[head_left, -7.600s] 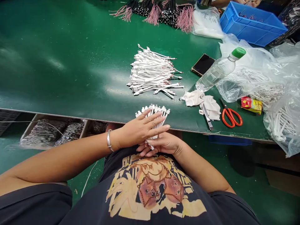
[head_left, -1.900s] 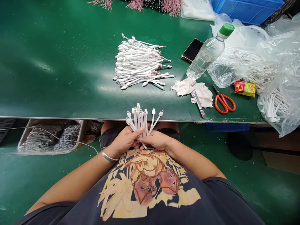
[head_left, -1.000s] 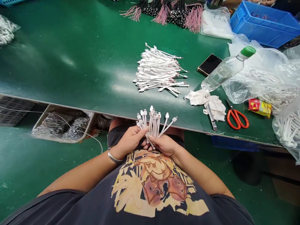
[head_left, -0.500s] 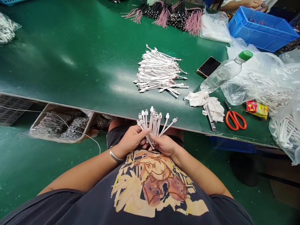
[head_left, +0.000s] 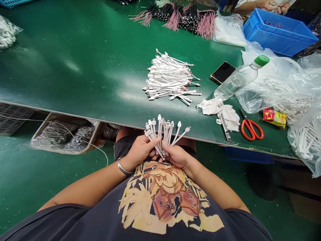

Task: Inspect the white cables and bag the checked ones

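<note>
A bundle of short white cables with connector ends fans upward just below the green table's near edge. My left hand is closed round the bundle's left side, a silver bangle on its wrist. My right hand grips the bundle's lower right, fingers curled. Both hands rest close to my lap, above a dark printed shirt. A larger pile of the same white cables lies on the table beyond the hands.
Right of the pile lie a phone, a water bottle, crumpled cloth with a metal blade, orange scissors, a small red packet and clear bags of cables. A blue bin and pink-wired bundles sit far back. Another person's hands show top right.
Earlier my left hand lay flat over the bundle; now both hands grip it upright and fanned. In the last second the bundle barely shifted and the view moved slightly.
</note>
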Demonstrator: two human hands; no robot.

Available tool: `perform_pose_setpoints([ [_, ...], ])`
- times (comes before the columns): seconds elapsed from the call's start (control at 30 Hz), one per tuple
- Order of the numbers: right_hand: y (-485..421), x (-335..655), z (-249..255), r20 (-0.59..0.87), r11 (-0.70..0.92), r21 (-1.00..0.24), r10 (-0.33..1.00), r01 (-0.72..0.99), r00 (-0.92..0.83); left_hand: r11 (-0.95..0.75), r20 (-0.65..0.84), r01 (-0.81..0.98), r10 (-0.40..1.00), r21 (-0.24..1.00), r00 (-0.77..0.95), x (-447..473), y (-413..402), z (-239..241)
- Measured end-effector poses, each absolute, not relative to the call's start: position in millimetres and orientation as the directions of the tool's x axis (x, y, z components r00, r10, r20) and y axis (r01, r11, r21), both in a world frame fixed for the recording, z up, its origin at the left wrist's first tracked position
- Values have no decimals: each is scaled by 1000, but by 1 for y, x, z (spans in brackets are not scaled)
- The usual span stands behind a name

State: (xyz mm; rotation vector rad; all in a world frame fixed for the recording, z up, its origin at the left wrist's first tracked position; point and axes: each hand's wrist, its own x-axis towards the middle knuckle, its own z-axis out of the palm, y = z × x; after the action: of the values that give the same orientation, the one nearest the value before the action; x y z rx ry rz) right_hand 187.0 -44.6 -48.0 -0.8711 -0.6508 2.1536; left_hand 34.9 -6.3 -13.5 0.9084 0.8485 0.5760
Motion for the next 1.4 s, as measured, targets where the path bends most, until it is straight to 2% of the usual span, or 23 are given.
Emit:
perform_pose_setpoints([
  [0.27, -51, 186, -31, -368, -585, -708, 784, -395, -501, 551, -419, -93, 724, 830, 548, 35, -8, -3],
  [0.47, -54, 183, -25, -422, -586, -730, 791, -351, -442, 511, -420, -70, 770, 857, 481, 34, -7, -8],
  [0.93, -52, 178, -19, -517, -621, -679, 783, -393, -345, 484, -358, -107, 762, 869, 539, 26, -9, -7],
  [1.13, -52, 178, -20, -517, -616, -660, 788, -430, -335, 456, -309, -202, 808, 867, 502, 24, -11, -7],
  [1.4, -52, 178, -24, -503, -595, -662, 803, -455, -319, 386, -326, -104, 873, 917, 362, 24, -10, -5],
])
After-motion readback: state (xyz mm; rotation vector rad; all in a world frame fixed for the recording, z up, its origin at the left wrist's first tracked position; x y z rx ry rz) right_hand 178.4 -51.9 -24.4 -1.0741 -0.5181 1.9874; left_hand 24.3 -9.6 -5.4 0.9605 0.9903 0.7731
